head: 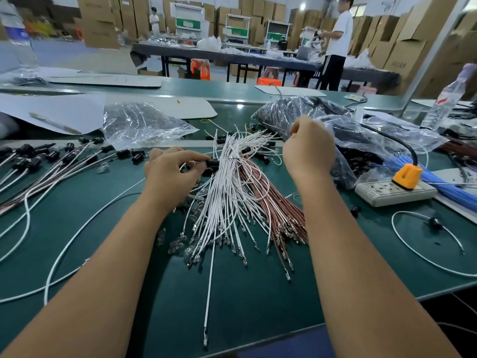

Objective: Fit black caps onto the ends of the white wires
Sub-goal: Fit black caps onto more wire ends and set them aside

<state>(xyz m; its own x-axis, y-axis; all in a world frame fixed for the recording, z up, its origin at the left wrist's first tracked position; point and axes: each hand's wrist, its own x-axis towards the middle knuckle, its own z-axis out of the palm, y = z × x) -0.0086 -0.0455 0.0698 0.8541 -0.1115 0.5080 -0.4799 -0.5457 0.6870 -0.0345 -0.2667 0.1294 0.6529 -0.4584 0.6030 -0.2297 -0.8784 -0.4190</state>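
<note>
A worker's two bare hands hover over a fanned bundle of white wires [227,192] lying in the middle of a green table [258,301], seen from a head-worn camera. The left hand [170,174], just left of the bundle, has its fingertips pinched around a black cap [212,162] at the bundle's upper edge, with a thin white wire looping under the fingers. The right hand [308,151], raised just right of the bundle, is curled with thumb and forefinger drawn together; whether it holds anything cannot be told from this angle.

Beside the white wires on their right lies a bundle of brown wires [281,210], its metal terminals pointing toward the near edge of the table, as do those of the white wires. Left of the bundle, finished wires with caps fitted [51,161] spread across the table. Behind the bundle on the left sits a crumpled clear plastic bag [139,125]; behind it on the right, a larger bag of black caps [296,109]. Farther right of the bundle rest a white power strip [387,193] with an orange plug [407,175], a sheaf of blue wires [444,182] and a plastic water bottle [442,104].

Beyond the table, a person in a white shirt [338,40] stands at another long table among stacked cardboard boxes [402,34].
</note>
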